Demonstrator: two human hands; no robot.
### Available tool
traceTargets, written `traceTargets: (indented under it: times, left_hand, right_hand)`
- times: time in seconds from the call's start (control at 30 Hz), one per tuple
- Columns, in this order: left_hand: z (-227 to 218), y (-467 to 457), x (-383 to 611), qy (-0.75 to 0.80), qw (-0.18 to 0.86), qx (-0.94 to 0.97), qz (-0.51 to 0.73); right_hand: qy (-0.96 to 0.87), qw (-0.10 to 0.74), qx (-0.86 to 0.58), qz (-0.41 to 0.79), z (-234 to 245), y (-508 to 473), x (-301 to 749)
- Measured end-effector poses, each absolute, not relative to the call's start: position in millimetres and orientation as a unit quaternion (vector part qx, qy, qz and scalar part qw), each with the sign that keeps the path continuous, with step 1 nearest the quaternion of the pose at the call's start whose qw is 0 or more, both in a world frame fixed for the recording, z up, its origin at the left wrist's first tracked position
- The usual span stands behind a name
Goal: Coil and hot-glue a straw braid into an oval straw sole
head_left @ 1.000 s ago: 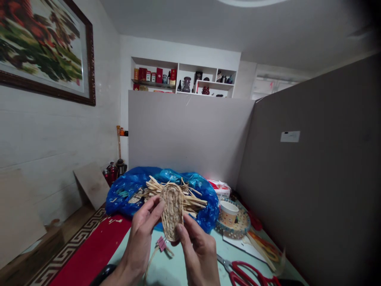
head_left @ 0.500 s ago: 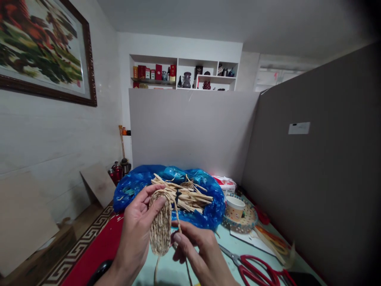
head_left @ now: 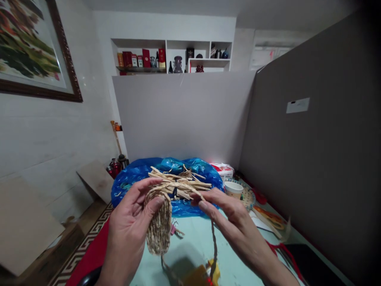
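My left hand [head_left: 133,222] grips an oval woven straw piece [head_left: 158,230], thumb across its upper front and fingers behind. From the top of that piece a twisted straw cord [head_left: 190,188] runs right to my right hand [head_left: 226,214], which pinches it between thumb and fingers. The cord's other stretch hangs below the right hand toward a yellow object [head_left: 196,276] at the bottom edge. A pink binder clip [head_left: 174,227] shows just beside the woven piece. Behind both hands, a bundle of dry straw [head_left: 190,186] rests on a blue plastic bag [head_left: 131,174].
To the right stand a paper cup [head_left: 233,190] and a woven basket tray [head_left: 249,198]. Red-handled scissors [head_left: 282,248] lie near a black flat object [head_left: 309,262]. A tissue pack [head_left: 223,170] sits at the back, before a grey partition [head_left: 184,119].
My right hand has moved right and up, drawing the cord away from the woven piece. The binder clip and yellow object have come into view. The camera view has shifted.
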State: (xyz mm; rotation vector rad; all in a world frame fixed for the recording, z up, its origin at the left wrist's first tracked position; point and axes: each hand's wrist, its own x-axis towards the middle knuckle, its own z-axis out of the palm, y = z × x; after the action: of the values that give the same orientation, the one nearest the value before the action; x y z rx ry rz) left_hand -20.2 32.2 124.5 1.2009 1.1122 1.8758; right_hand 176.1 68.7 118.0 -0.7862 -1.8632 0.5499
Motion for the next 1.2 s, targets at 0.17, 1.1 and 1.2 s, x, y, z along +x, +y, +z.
traceTargets:
  times: [0.17, 1.1, 1.2]
  left_hand:
    - [123.6, 38.0, -21.2, 0.424, 0.365, 0.462, 0.689]
    - [99.4, 76.9, -30.6, 0.422, 0.504, 0.382, 0.650]
    - [101.8, 73.2, -26.2, 0.415, 0.506, 0.385, 0.651]
  right_hand:
    - [-0.785, 0.502, -0.325, 0.160, 122.0, 94.6, 176.8]
    - [-0.845, 0.184, -0.488, 0.122, 83.2, 69.9, 217.4]
    - [-0.847, 0.107, -0.495, 0.159, 41.8, 37.7, 217.1]
